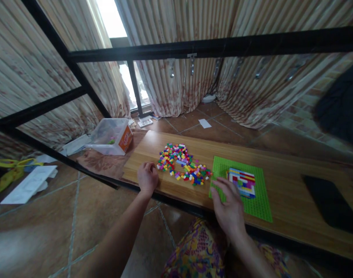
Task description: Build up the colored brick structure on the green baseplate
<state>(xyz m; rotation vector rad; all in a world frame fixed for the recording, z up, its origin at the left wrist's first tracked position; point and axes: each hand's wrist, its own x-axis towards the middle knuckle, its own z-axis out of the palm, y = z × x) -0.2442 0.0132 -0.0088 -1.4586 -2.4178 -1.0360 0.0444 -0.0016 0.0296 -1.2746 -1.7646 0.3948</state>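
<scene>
My left hand (148, 177) rests on the wooden tabletop, left of a loose heap of small coloured toy bricks (176, 156). Its fingers are curled in, and whatever they may hold is hidden. My right hand (229, 202) is over the left part of a green baseplate (259, 206), its fingers stretched out and the thumb apart, with nothing visible in it. Just beyond its fingertips, a roughly square build of coloured bricks (242, 182) is fixed on the baseplate, with white, red, yellow and blue rows.
A clear plastic box (107, 148) with an orange label stands past the table's left end. A dark flat object (330, 202) lies on the right of the table (286, 185). A black metal bar (165, 51) crosses above the far side, in front of striped curtains (188, 85).
</scene>
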